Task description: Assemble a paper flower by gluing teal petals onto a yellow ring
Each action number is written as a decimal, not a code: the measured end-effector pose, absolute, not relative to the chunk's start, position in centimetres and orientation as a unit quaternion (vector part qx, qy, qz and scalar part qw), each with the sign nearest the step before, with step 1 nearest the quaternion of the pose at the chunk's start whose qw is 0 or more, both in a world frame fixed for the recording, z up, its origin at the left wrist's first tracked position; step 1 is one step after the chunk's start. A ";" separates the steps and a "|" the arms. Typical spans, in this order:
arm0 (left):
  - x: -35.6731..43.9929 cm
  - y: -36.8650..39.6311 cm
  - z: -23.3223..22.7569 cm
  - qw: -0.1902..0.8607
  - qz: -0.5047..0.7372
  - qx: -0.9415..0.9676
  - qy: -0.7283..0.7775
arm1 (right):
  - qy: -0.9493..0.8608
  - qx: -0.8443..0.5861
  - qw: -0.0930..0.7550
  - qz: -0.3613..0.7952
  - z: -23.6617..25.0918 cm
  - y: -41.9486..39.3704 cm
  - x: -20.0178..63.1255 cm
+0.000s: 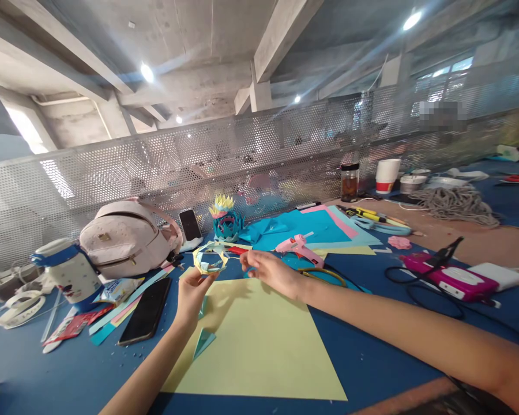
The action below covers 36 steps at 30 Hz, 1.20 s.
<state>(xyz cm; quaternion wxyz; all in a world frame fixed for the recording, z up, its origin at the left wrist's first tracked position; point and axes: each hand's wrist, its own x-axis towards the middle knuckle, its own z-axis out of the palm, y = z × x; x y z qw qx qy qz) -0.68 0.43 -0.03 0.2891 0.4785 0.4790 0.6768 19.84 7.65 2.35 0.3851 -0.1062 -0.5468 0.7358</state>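
Observation:
My left hand (195,291) is closed on the lower rim of a ring of folded paper (208,266), pale yellow and light blue, held up above the table. Just right of the ring is my right hand (263,268), its fingers pinched together. Whatever is between those fingertips is too small to make out. A large pale yellow sheet (259,346) lies below both hands, with a small light-blue folded paper triangle (205,342) on it. Part of a red object (237,250) shows behind my right fingers. A pink glue gun (300,248) lies beyond my right wrist.
A folded-paper model (227,225) in blue and yellow stands at the back, beside blue paper sheets (315,226). Leftward are a phone (146,311), a bottle (71,274) and a backpack (123,236). At right lie a magenta device (452,279) with black cables and grey cord (456,202).

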 end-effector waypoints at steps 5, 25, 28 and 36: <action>-0.7 0.5 -0.1 0.291 0.678 0.476 0.478 | -0.451 -0.086 0.423 0.781 2.6 8.8 19.9; -0.8 0.4 -0.1 0.279 0.673 0.484 0.484 | -0.692 -0.138 0.091 0.703 2.2 6.9 20.7; -0.7 0.4 -0.1 0.279 0.672 0.486 0.484 | -0.643 -0.131 0.227 0.719 2.0 7.0 20.2; -0.8 0.3 0.0 0.281 0.671 0.488 0.482 | -0.532 -0.096 0.402 0.739 3.1 7.7 20.1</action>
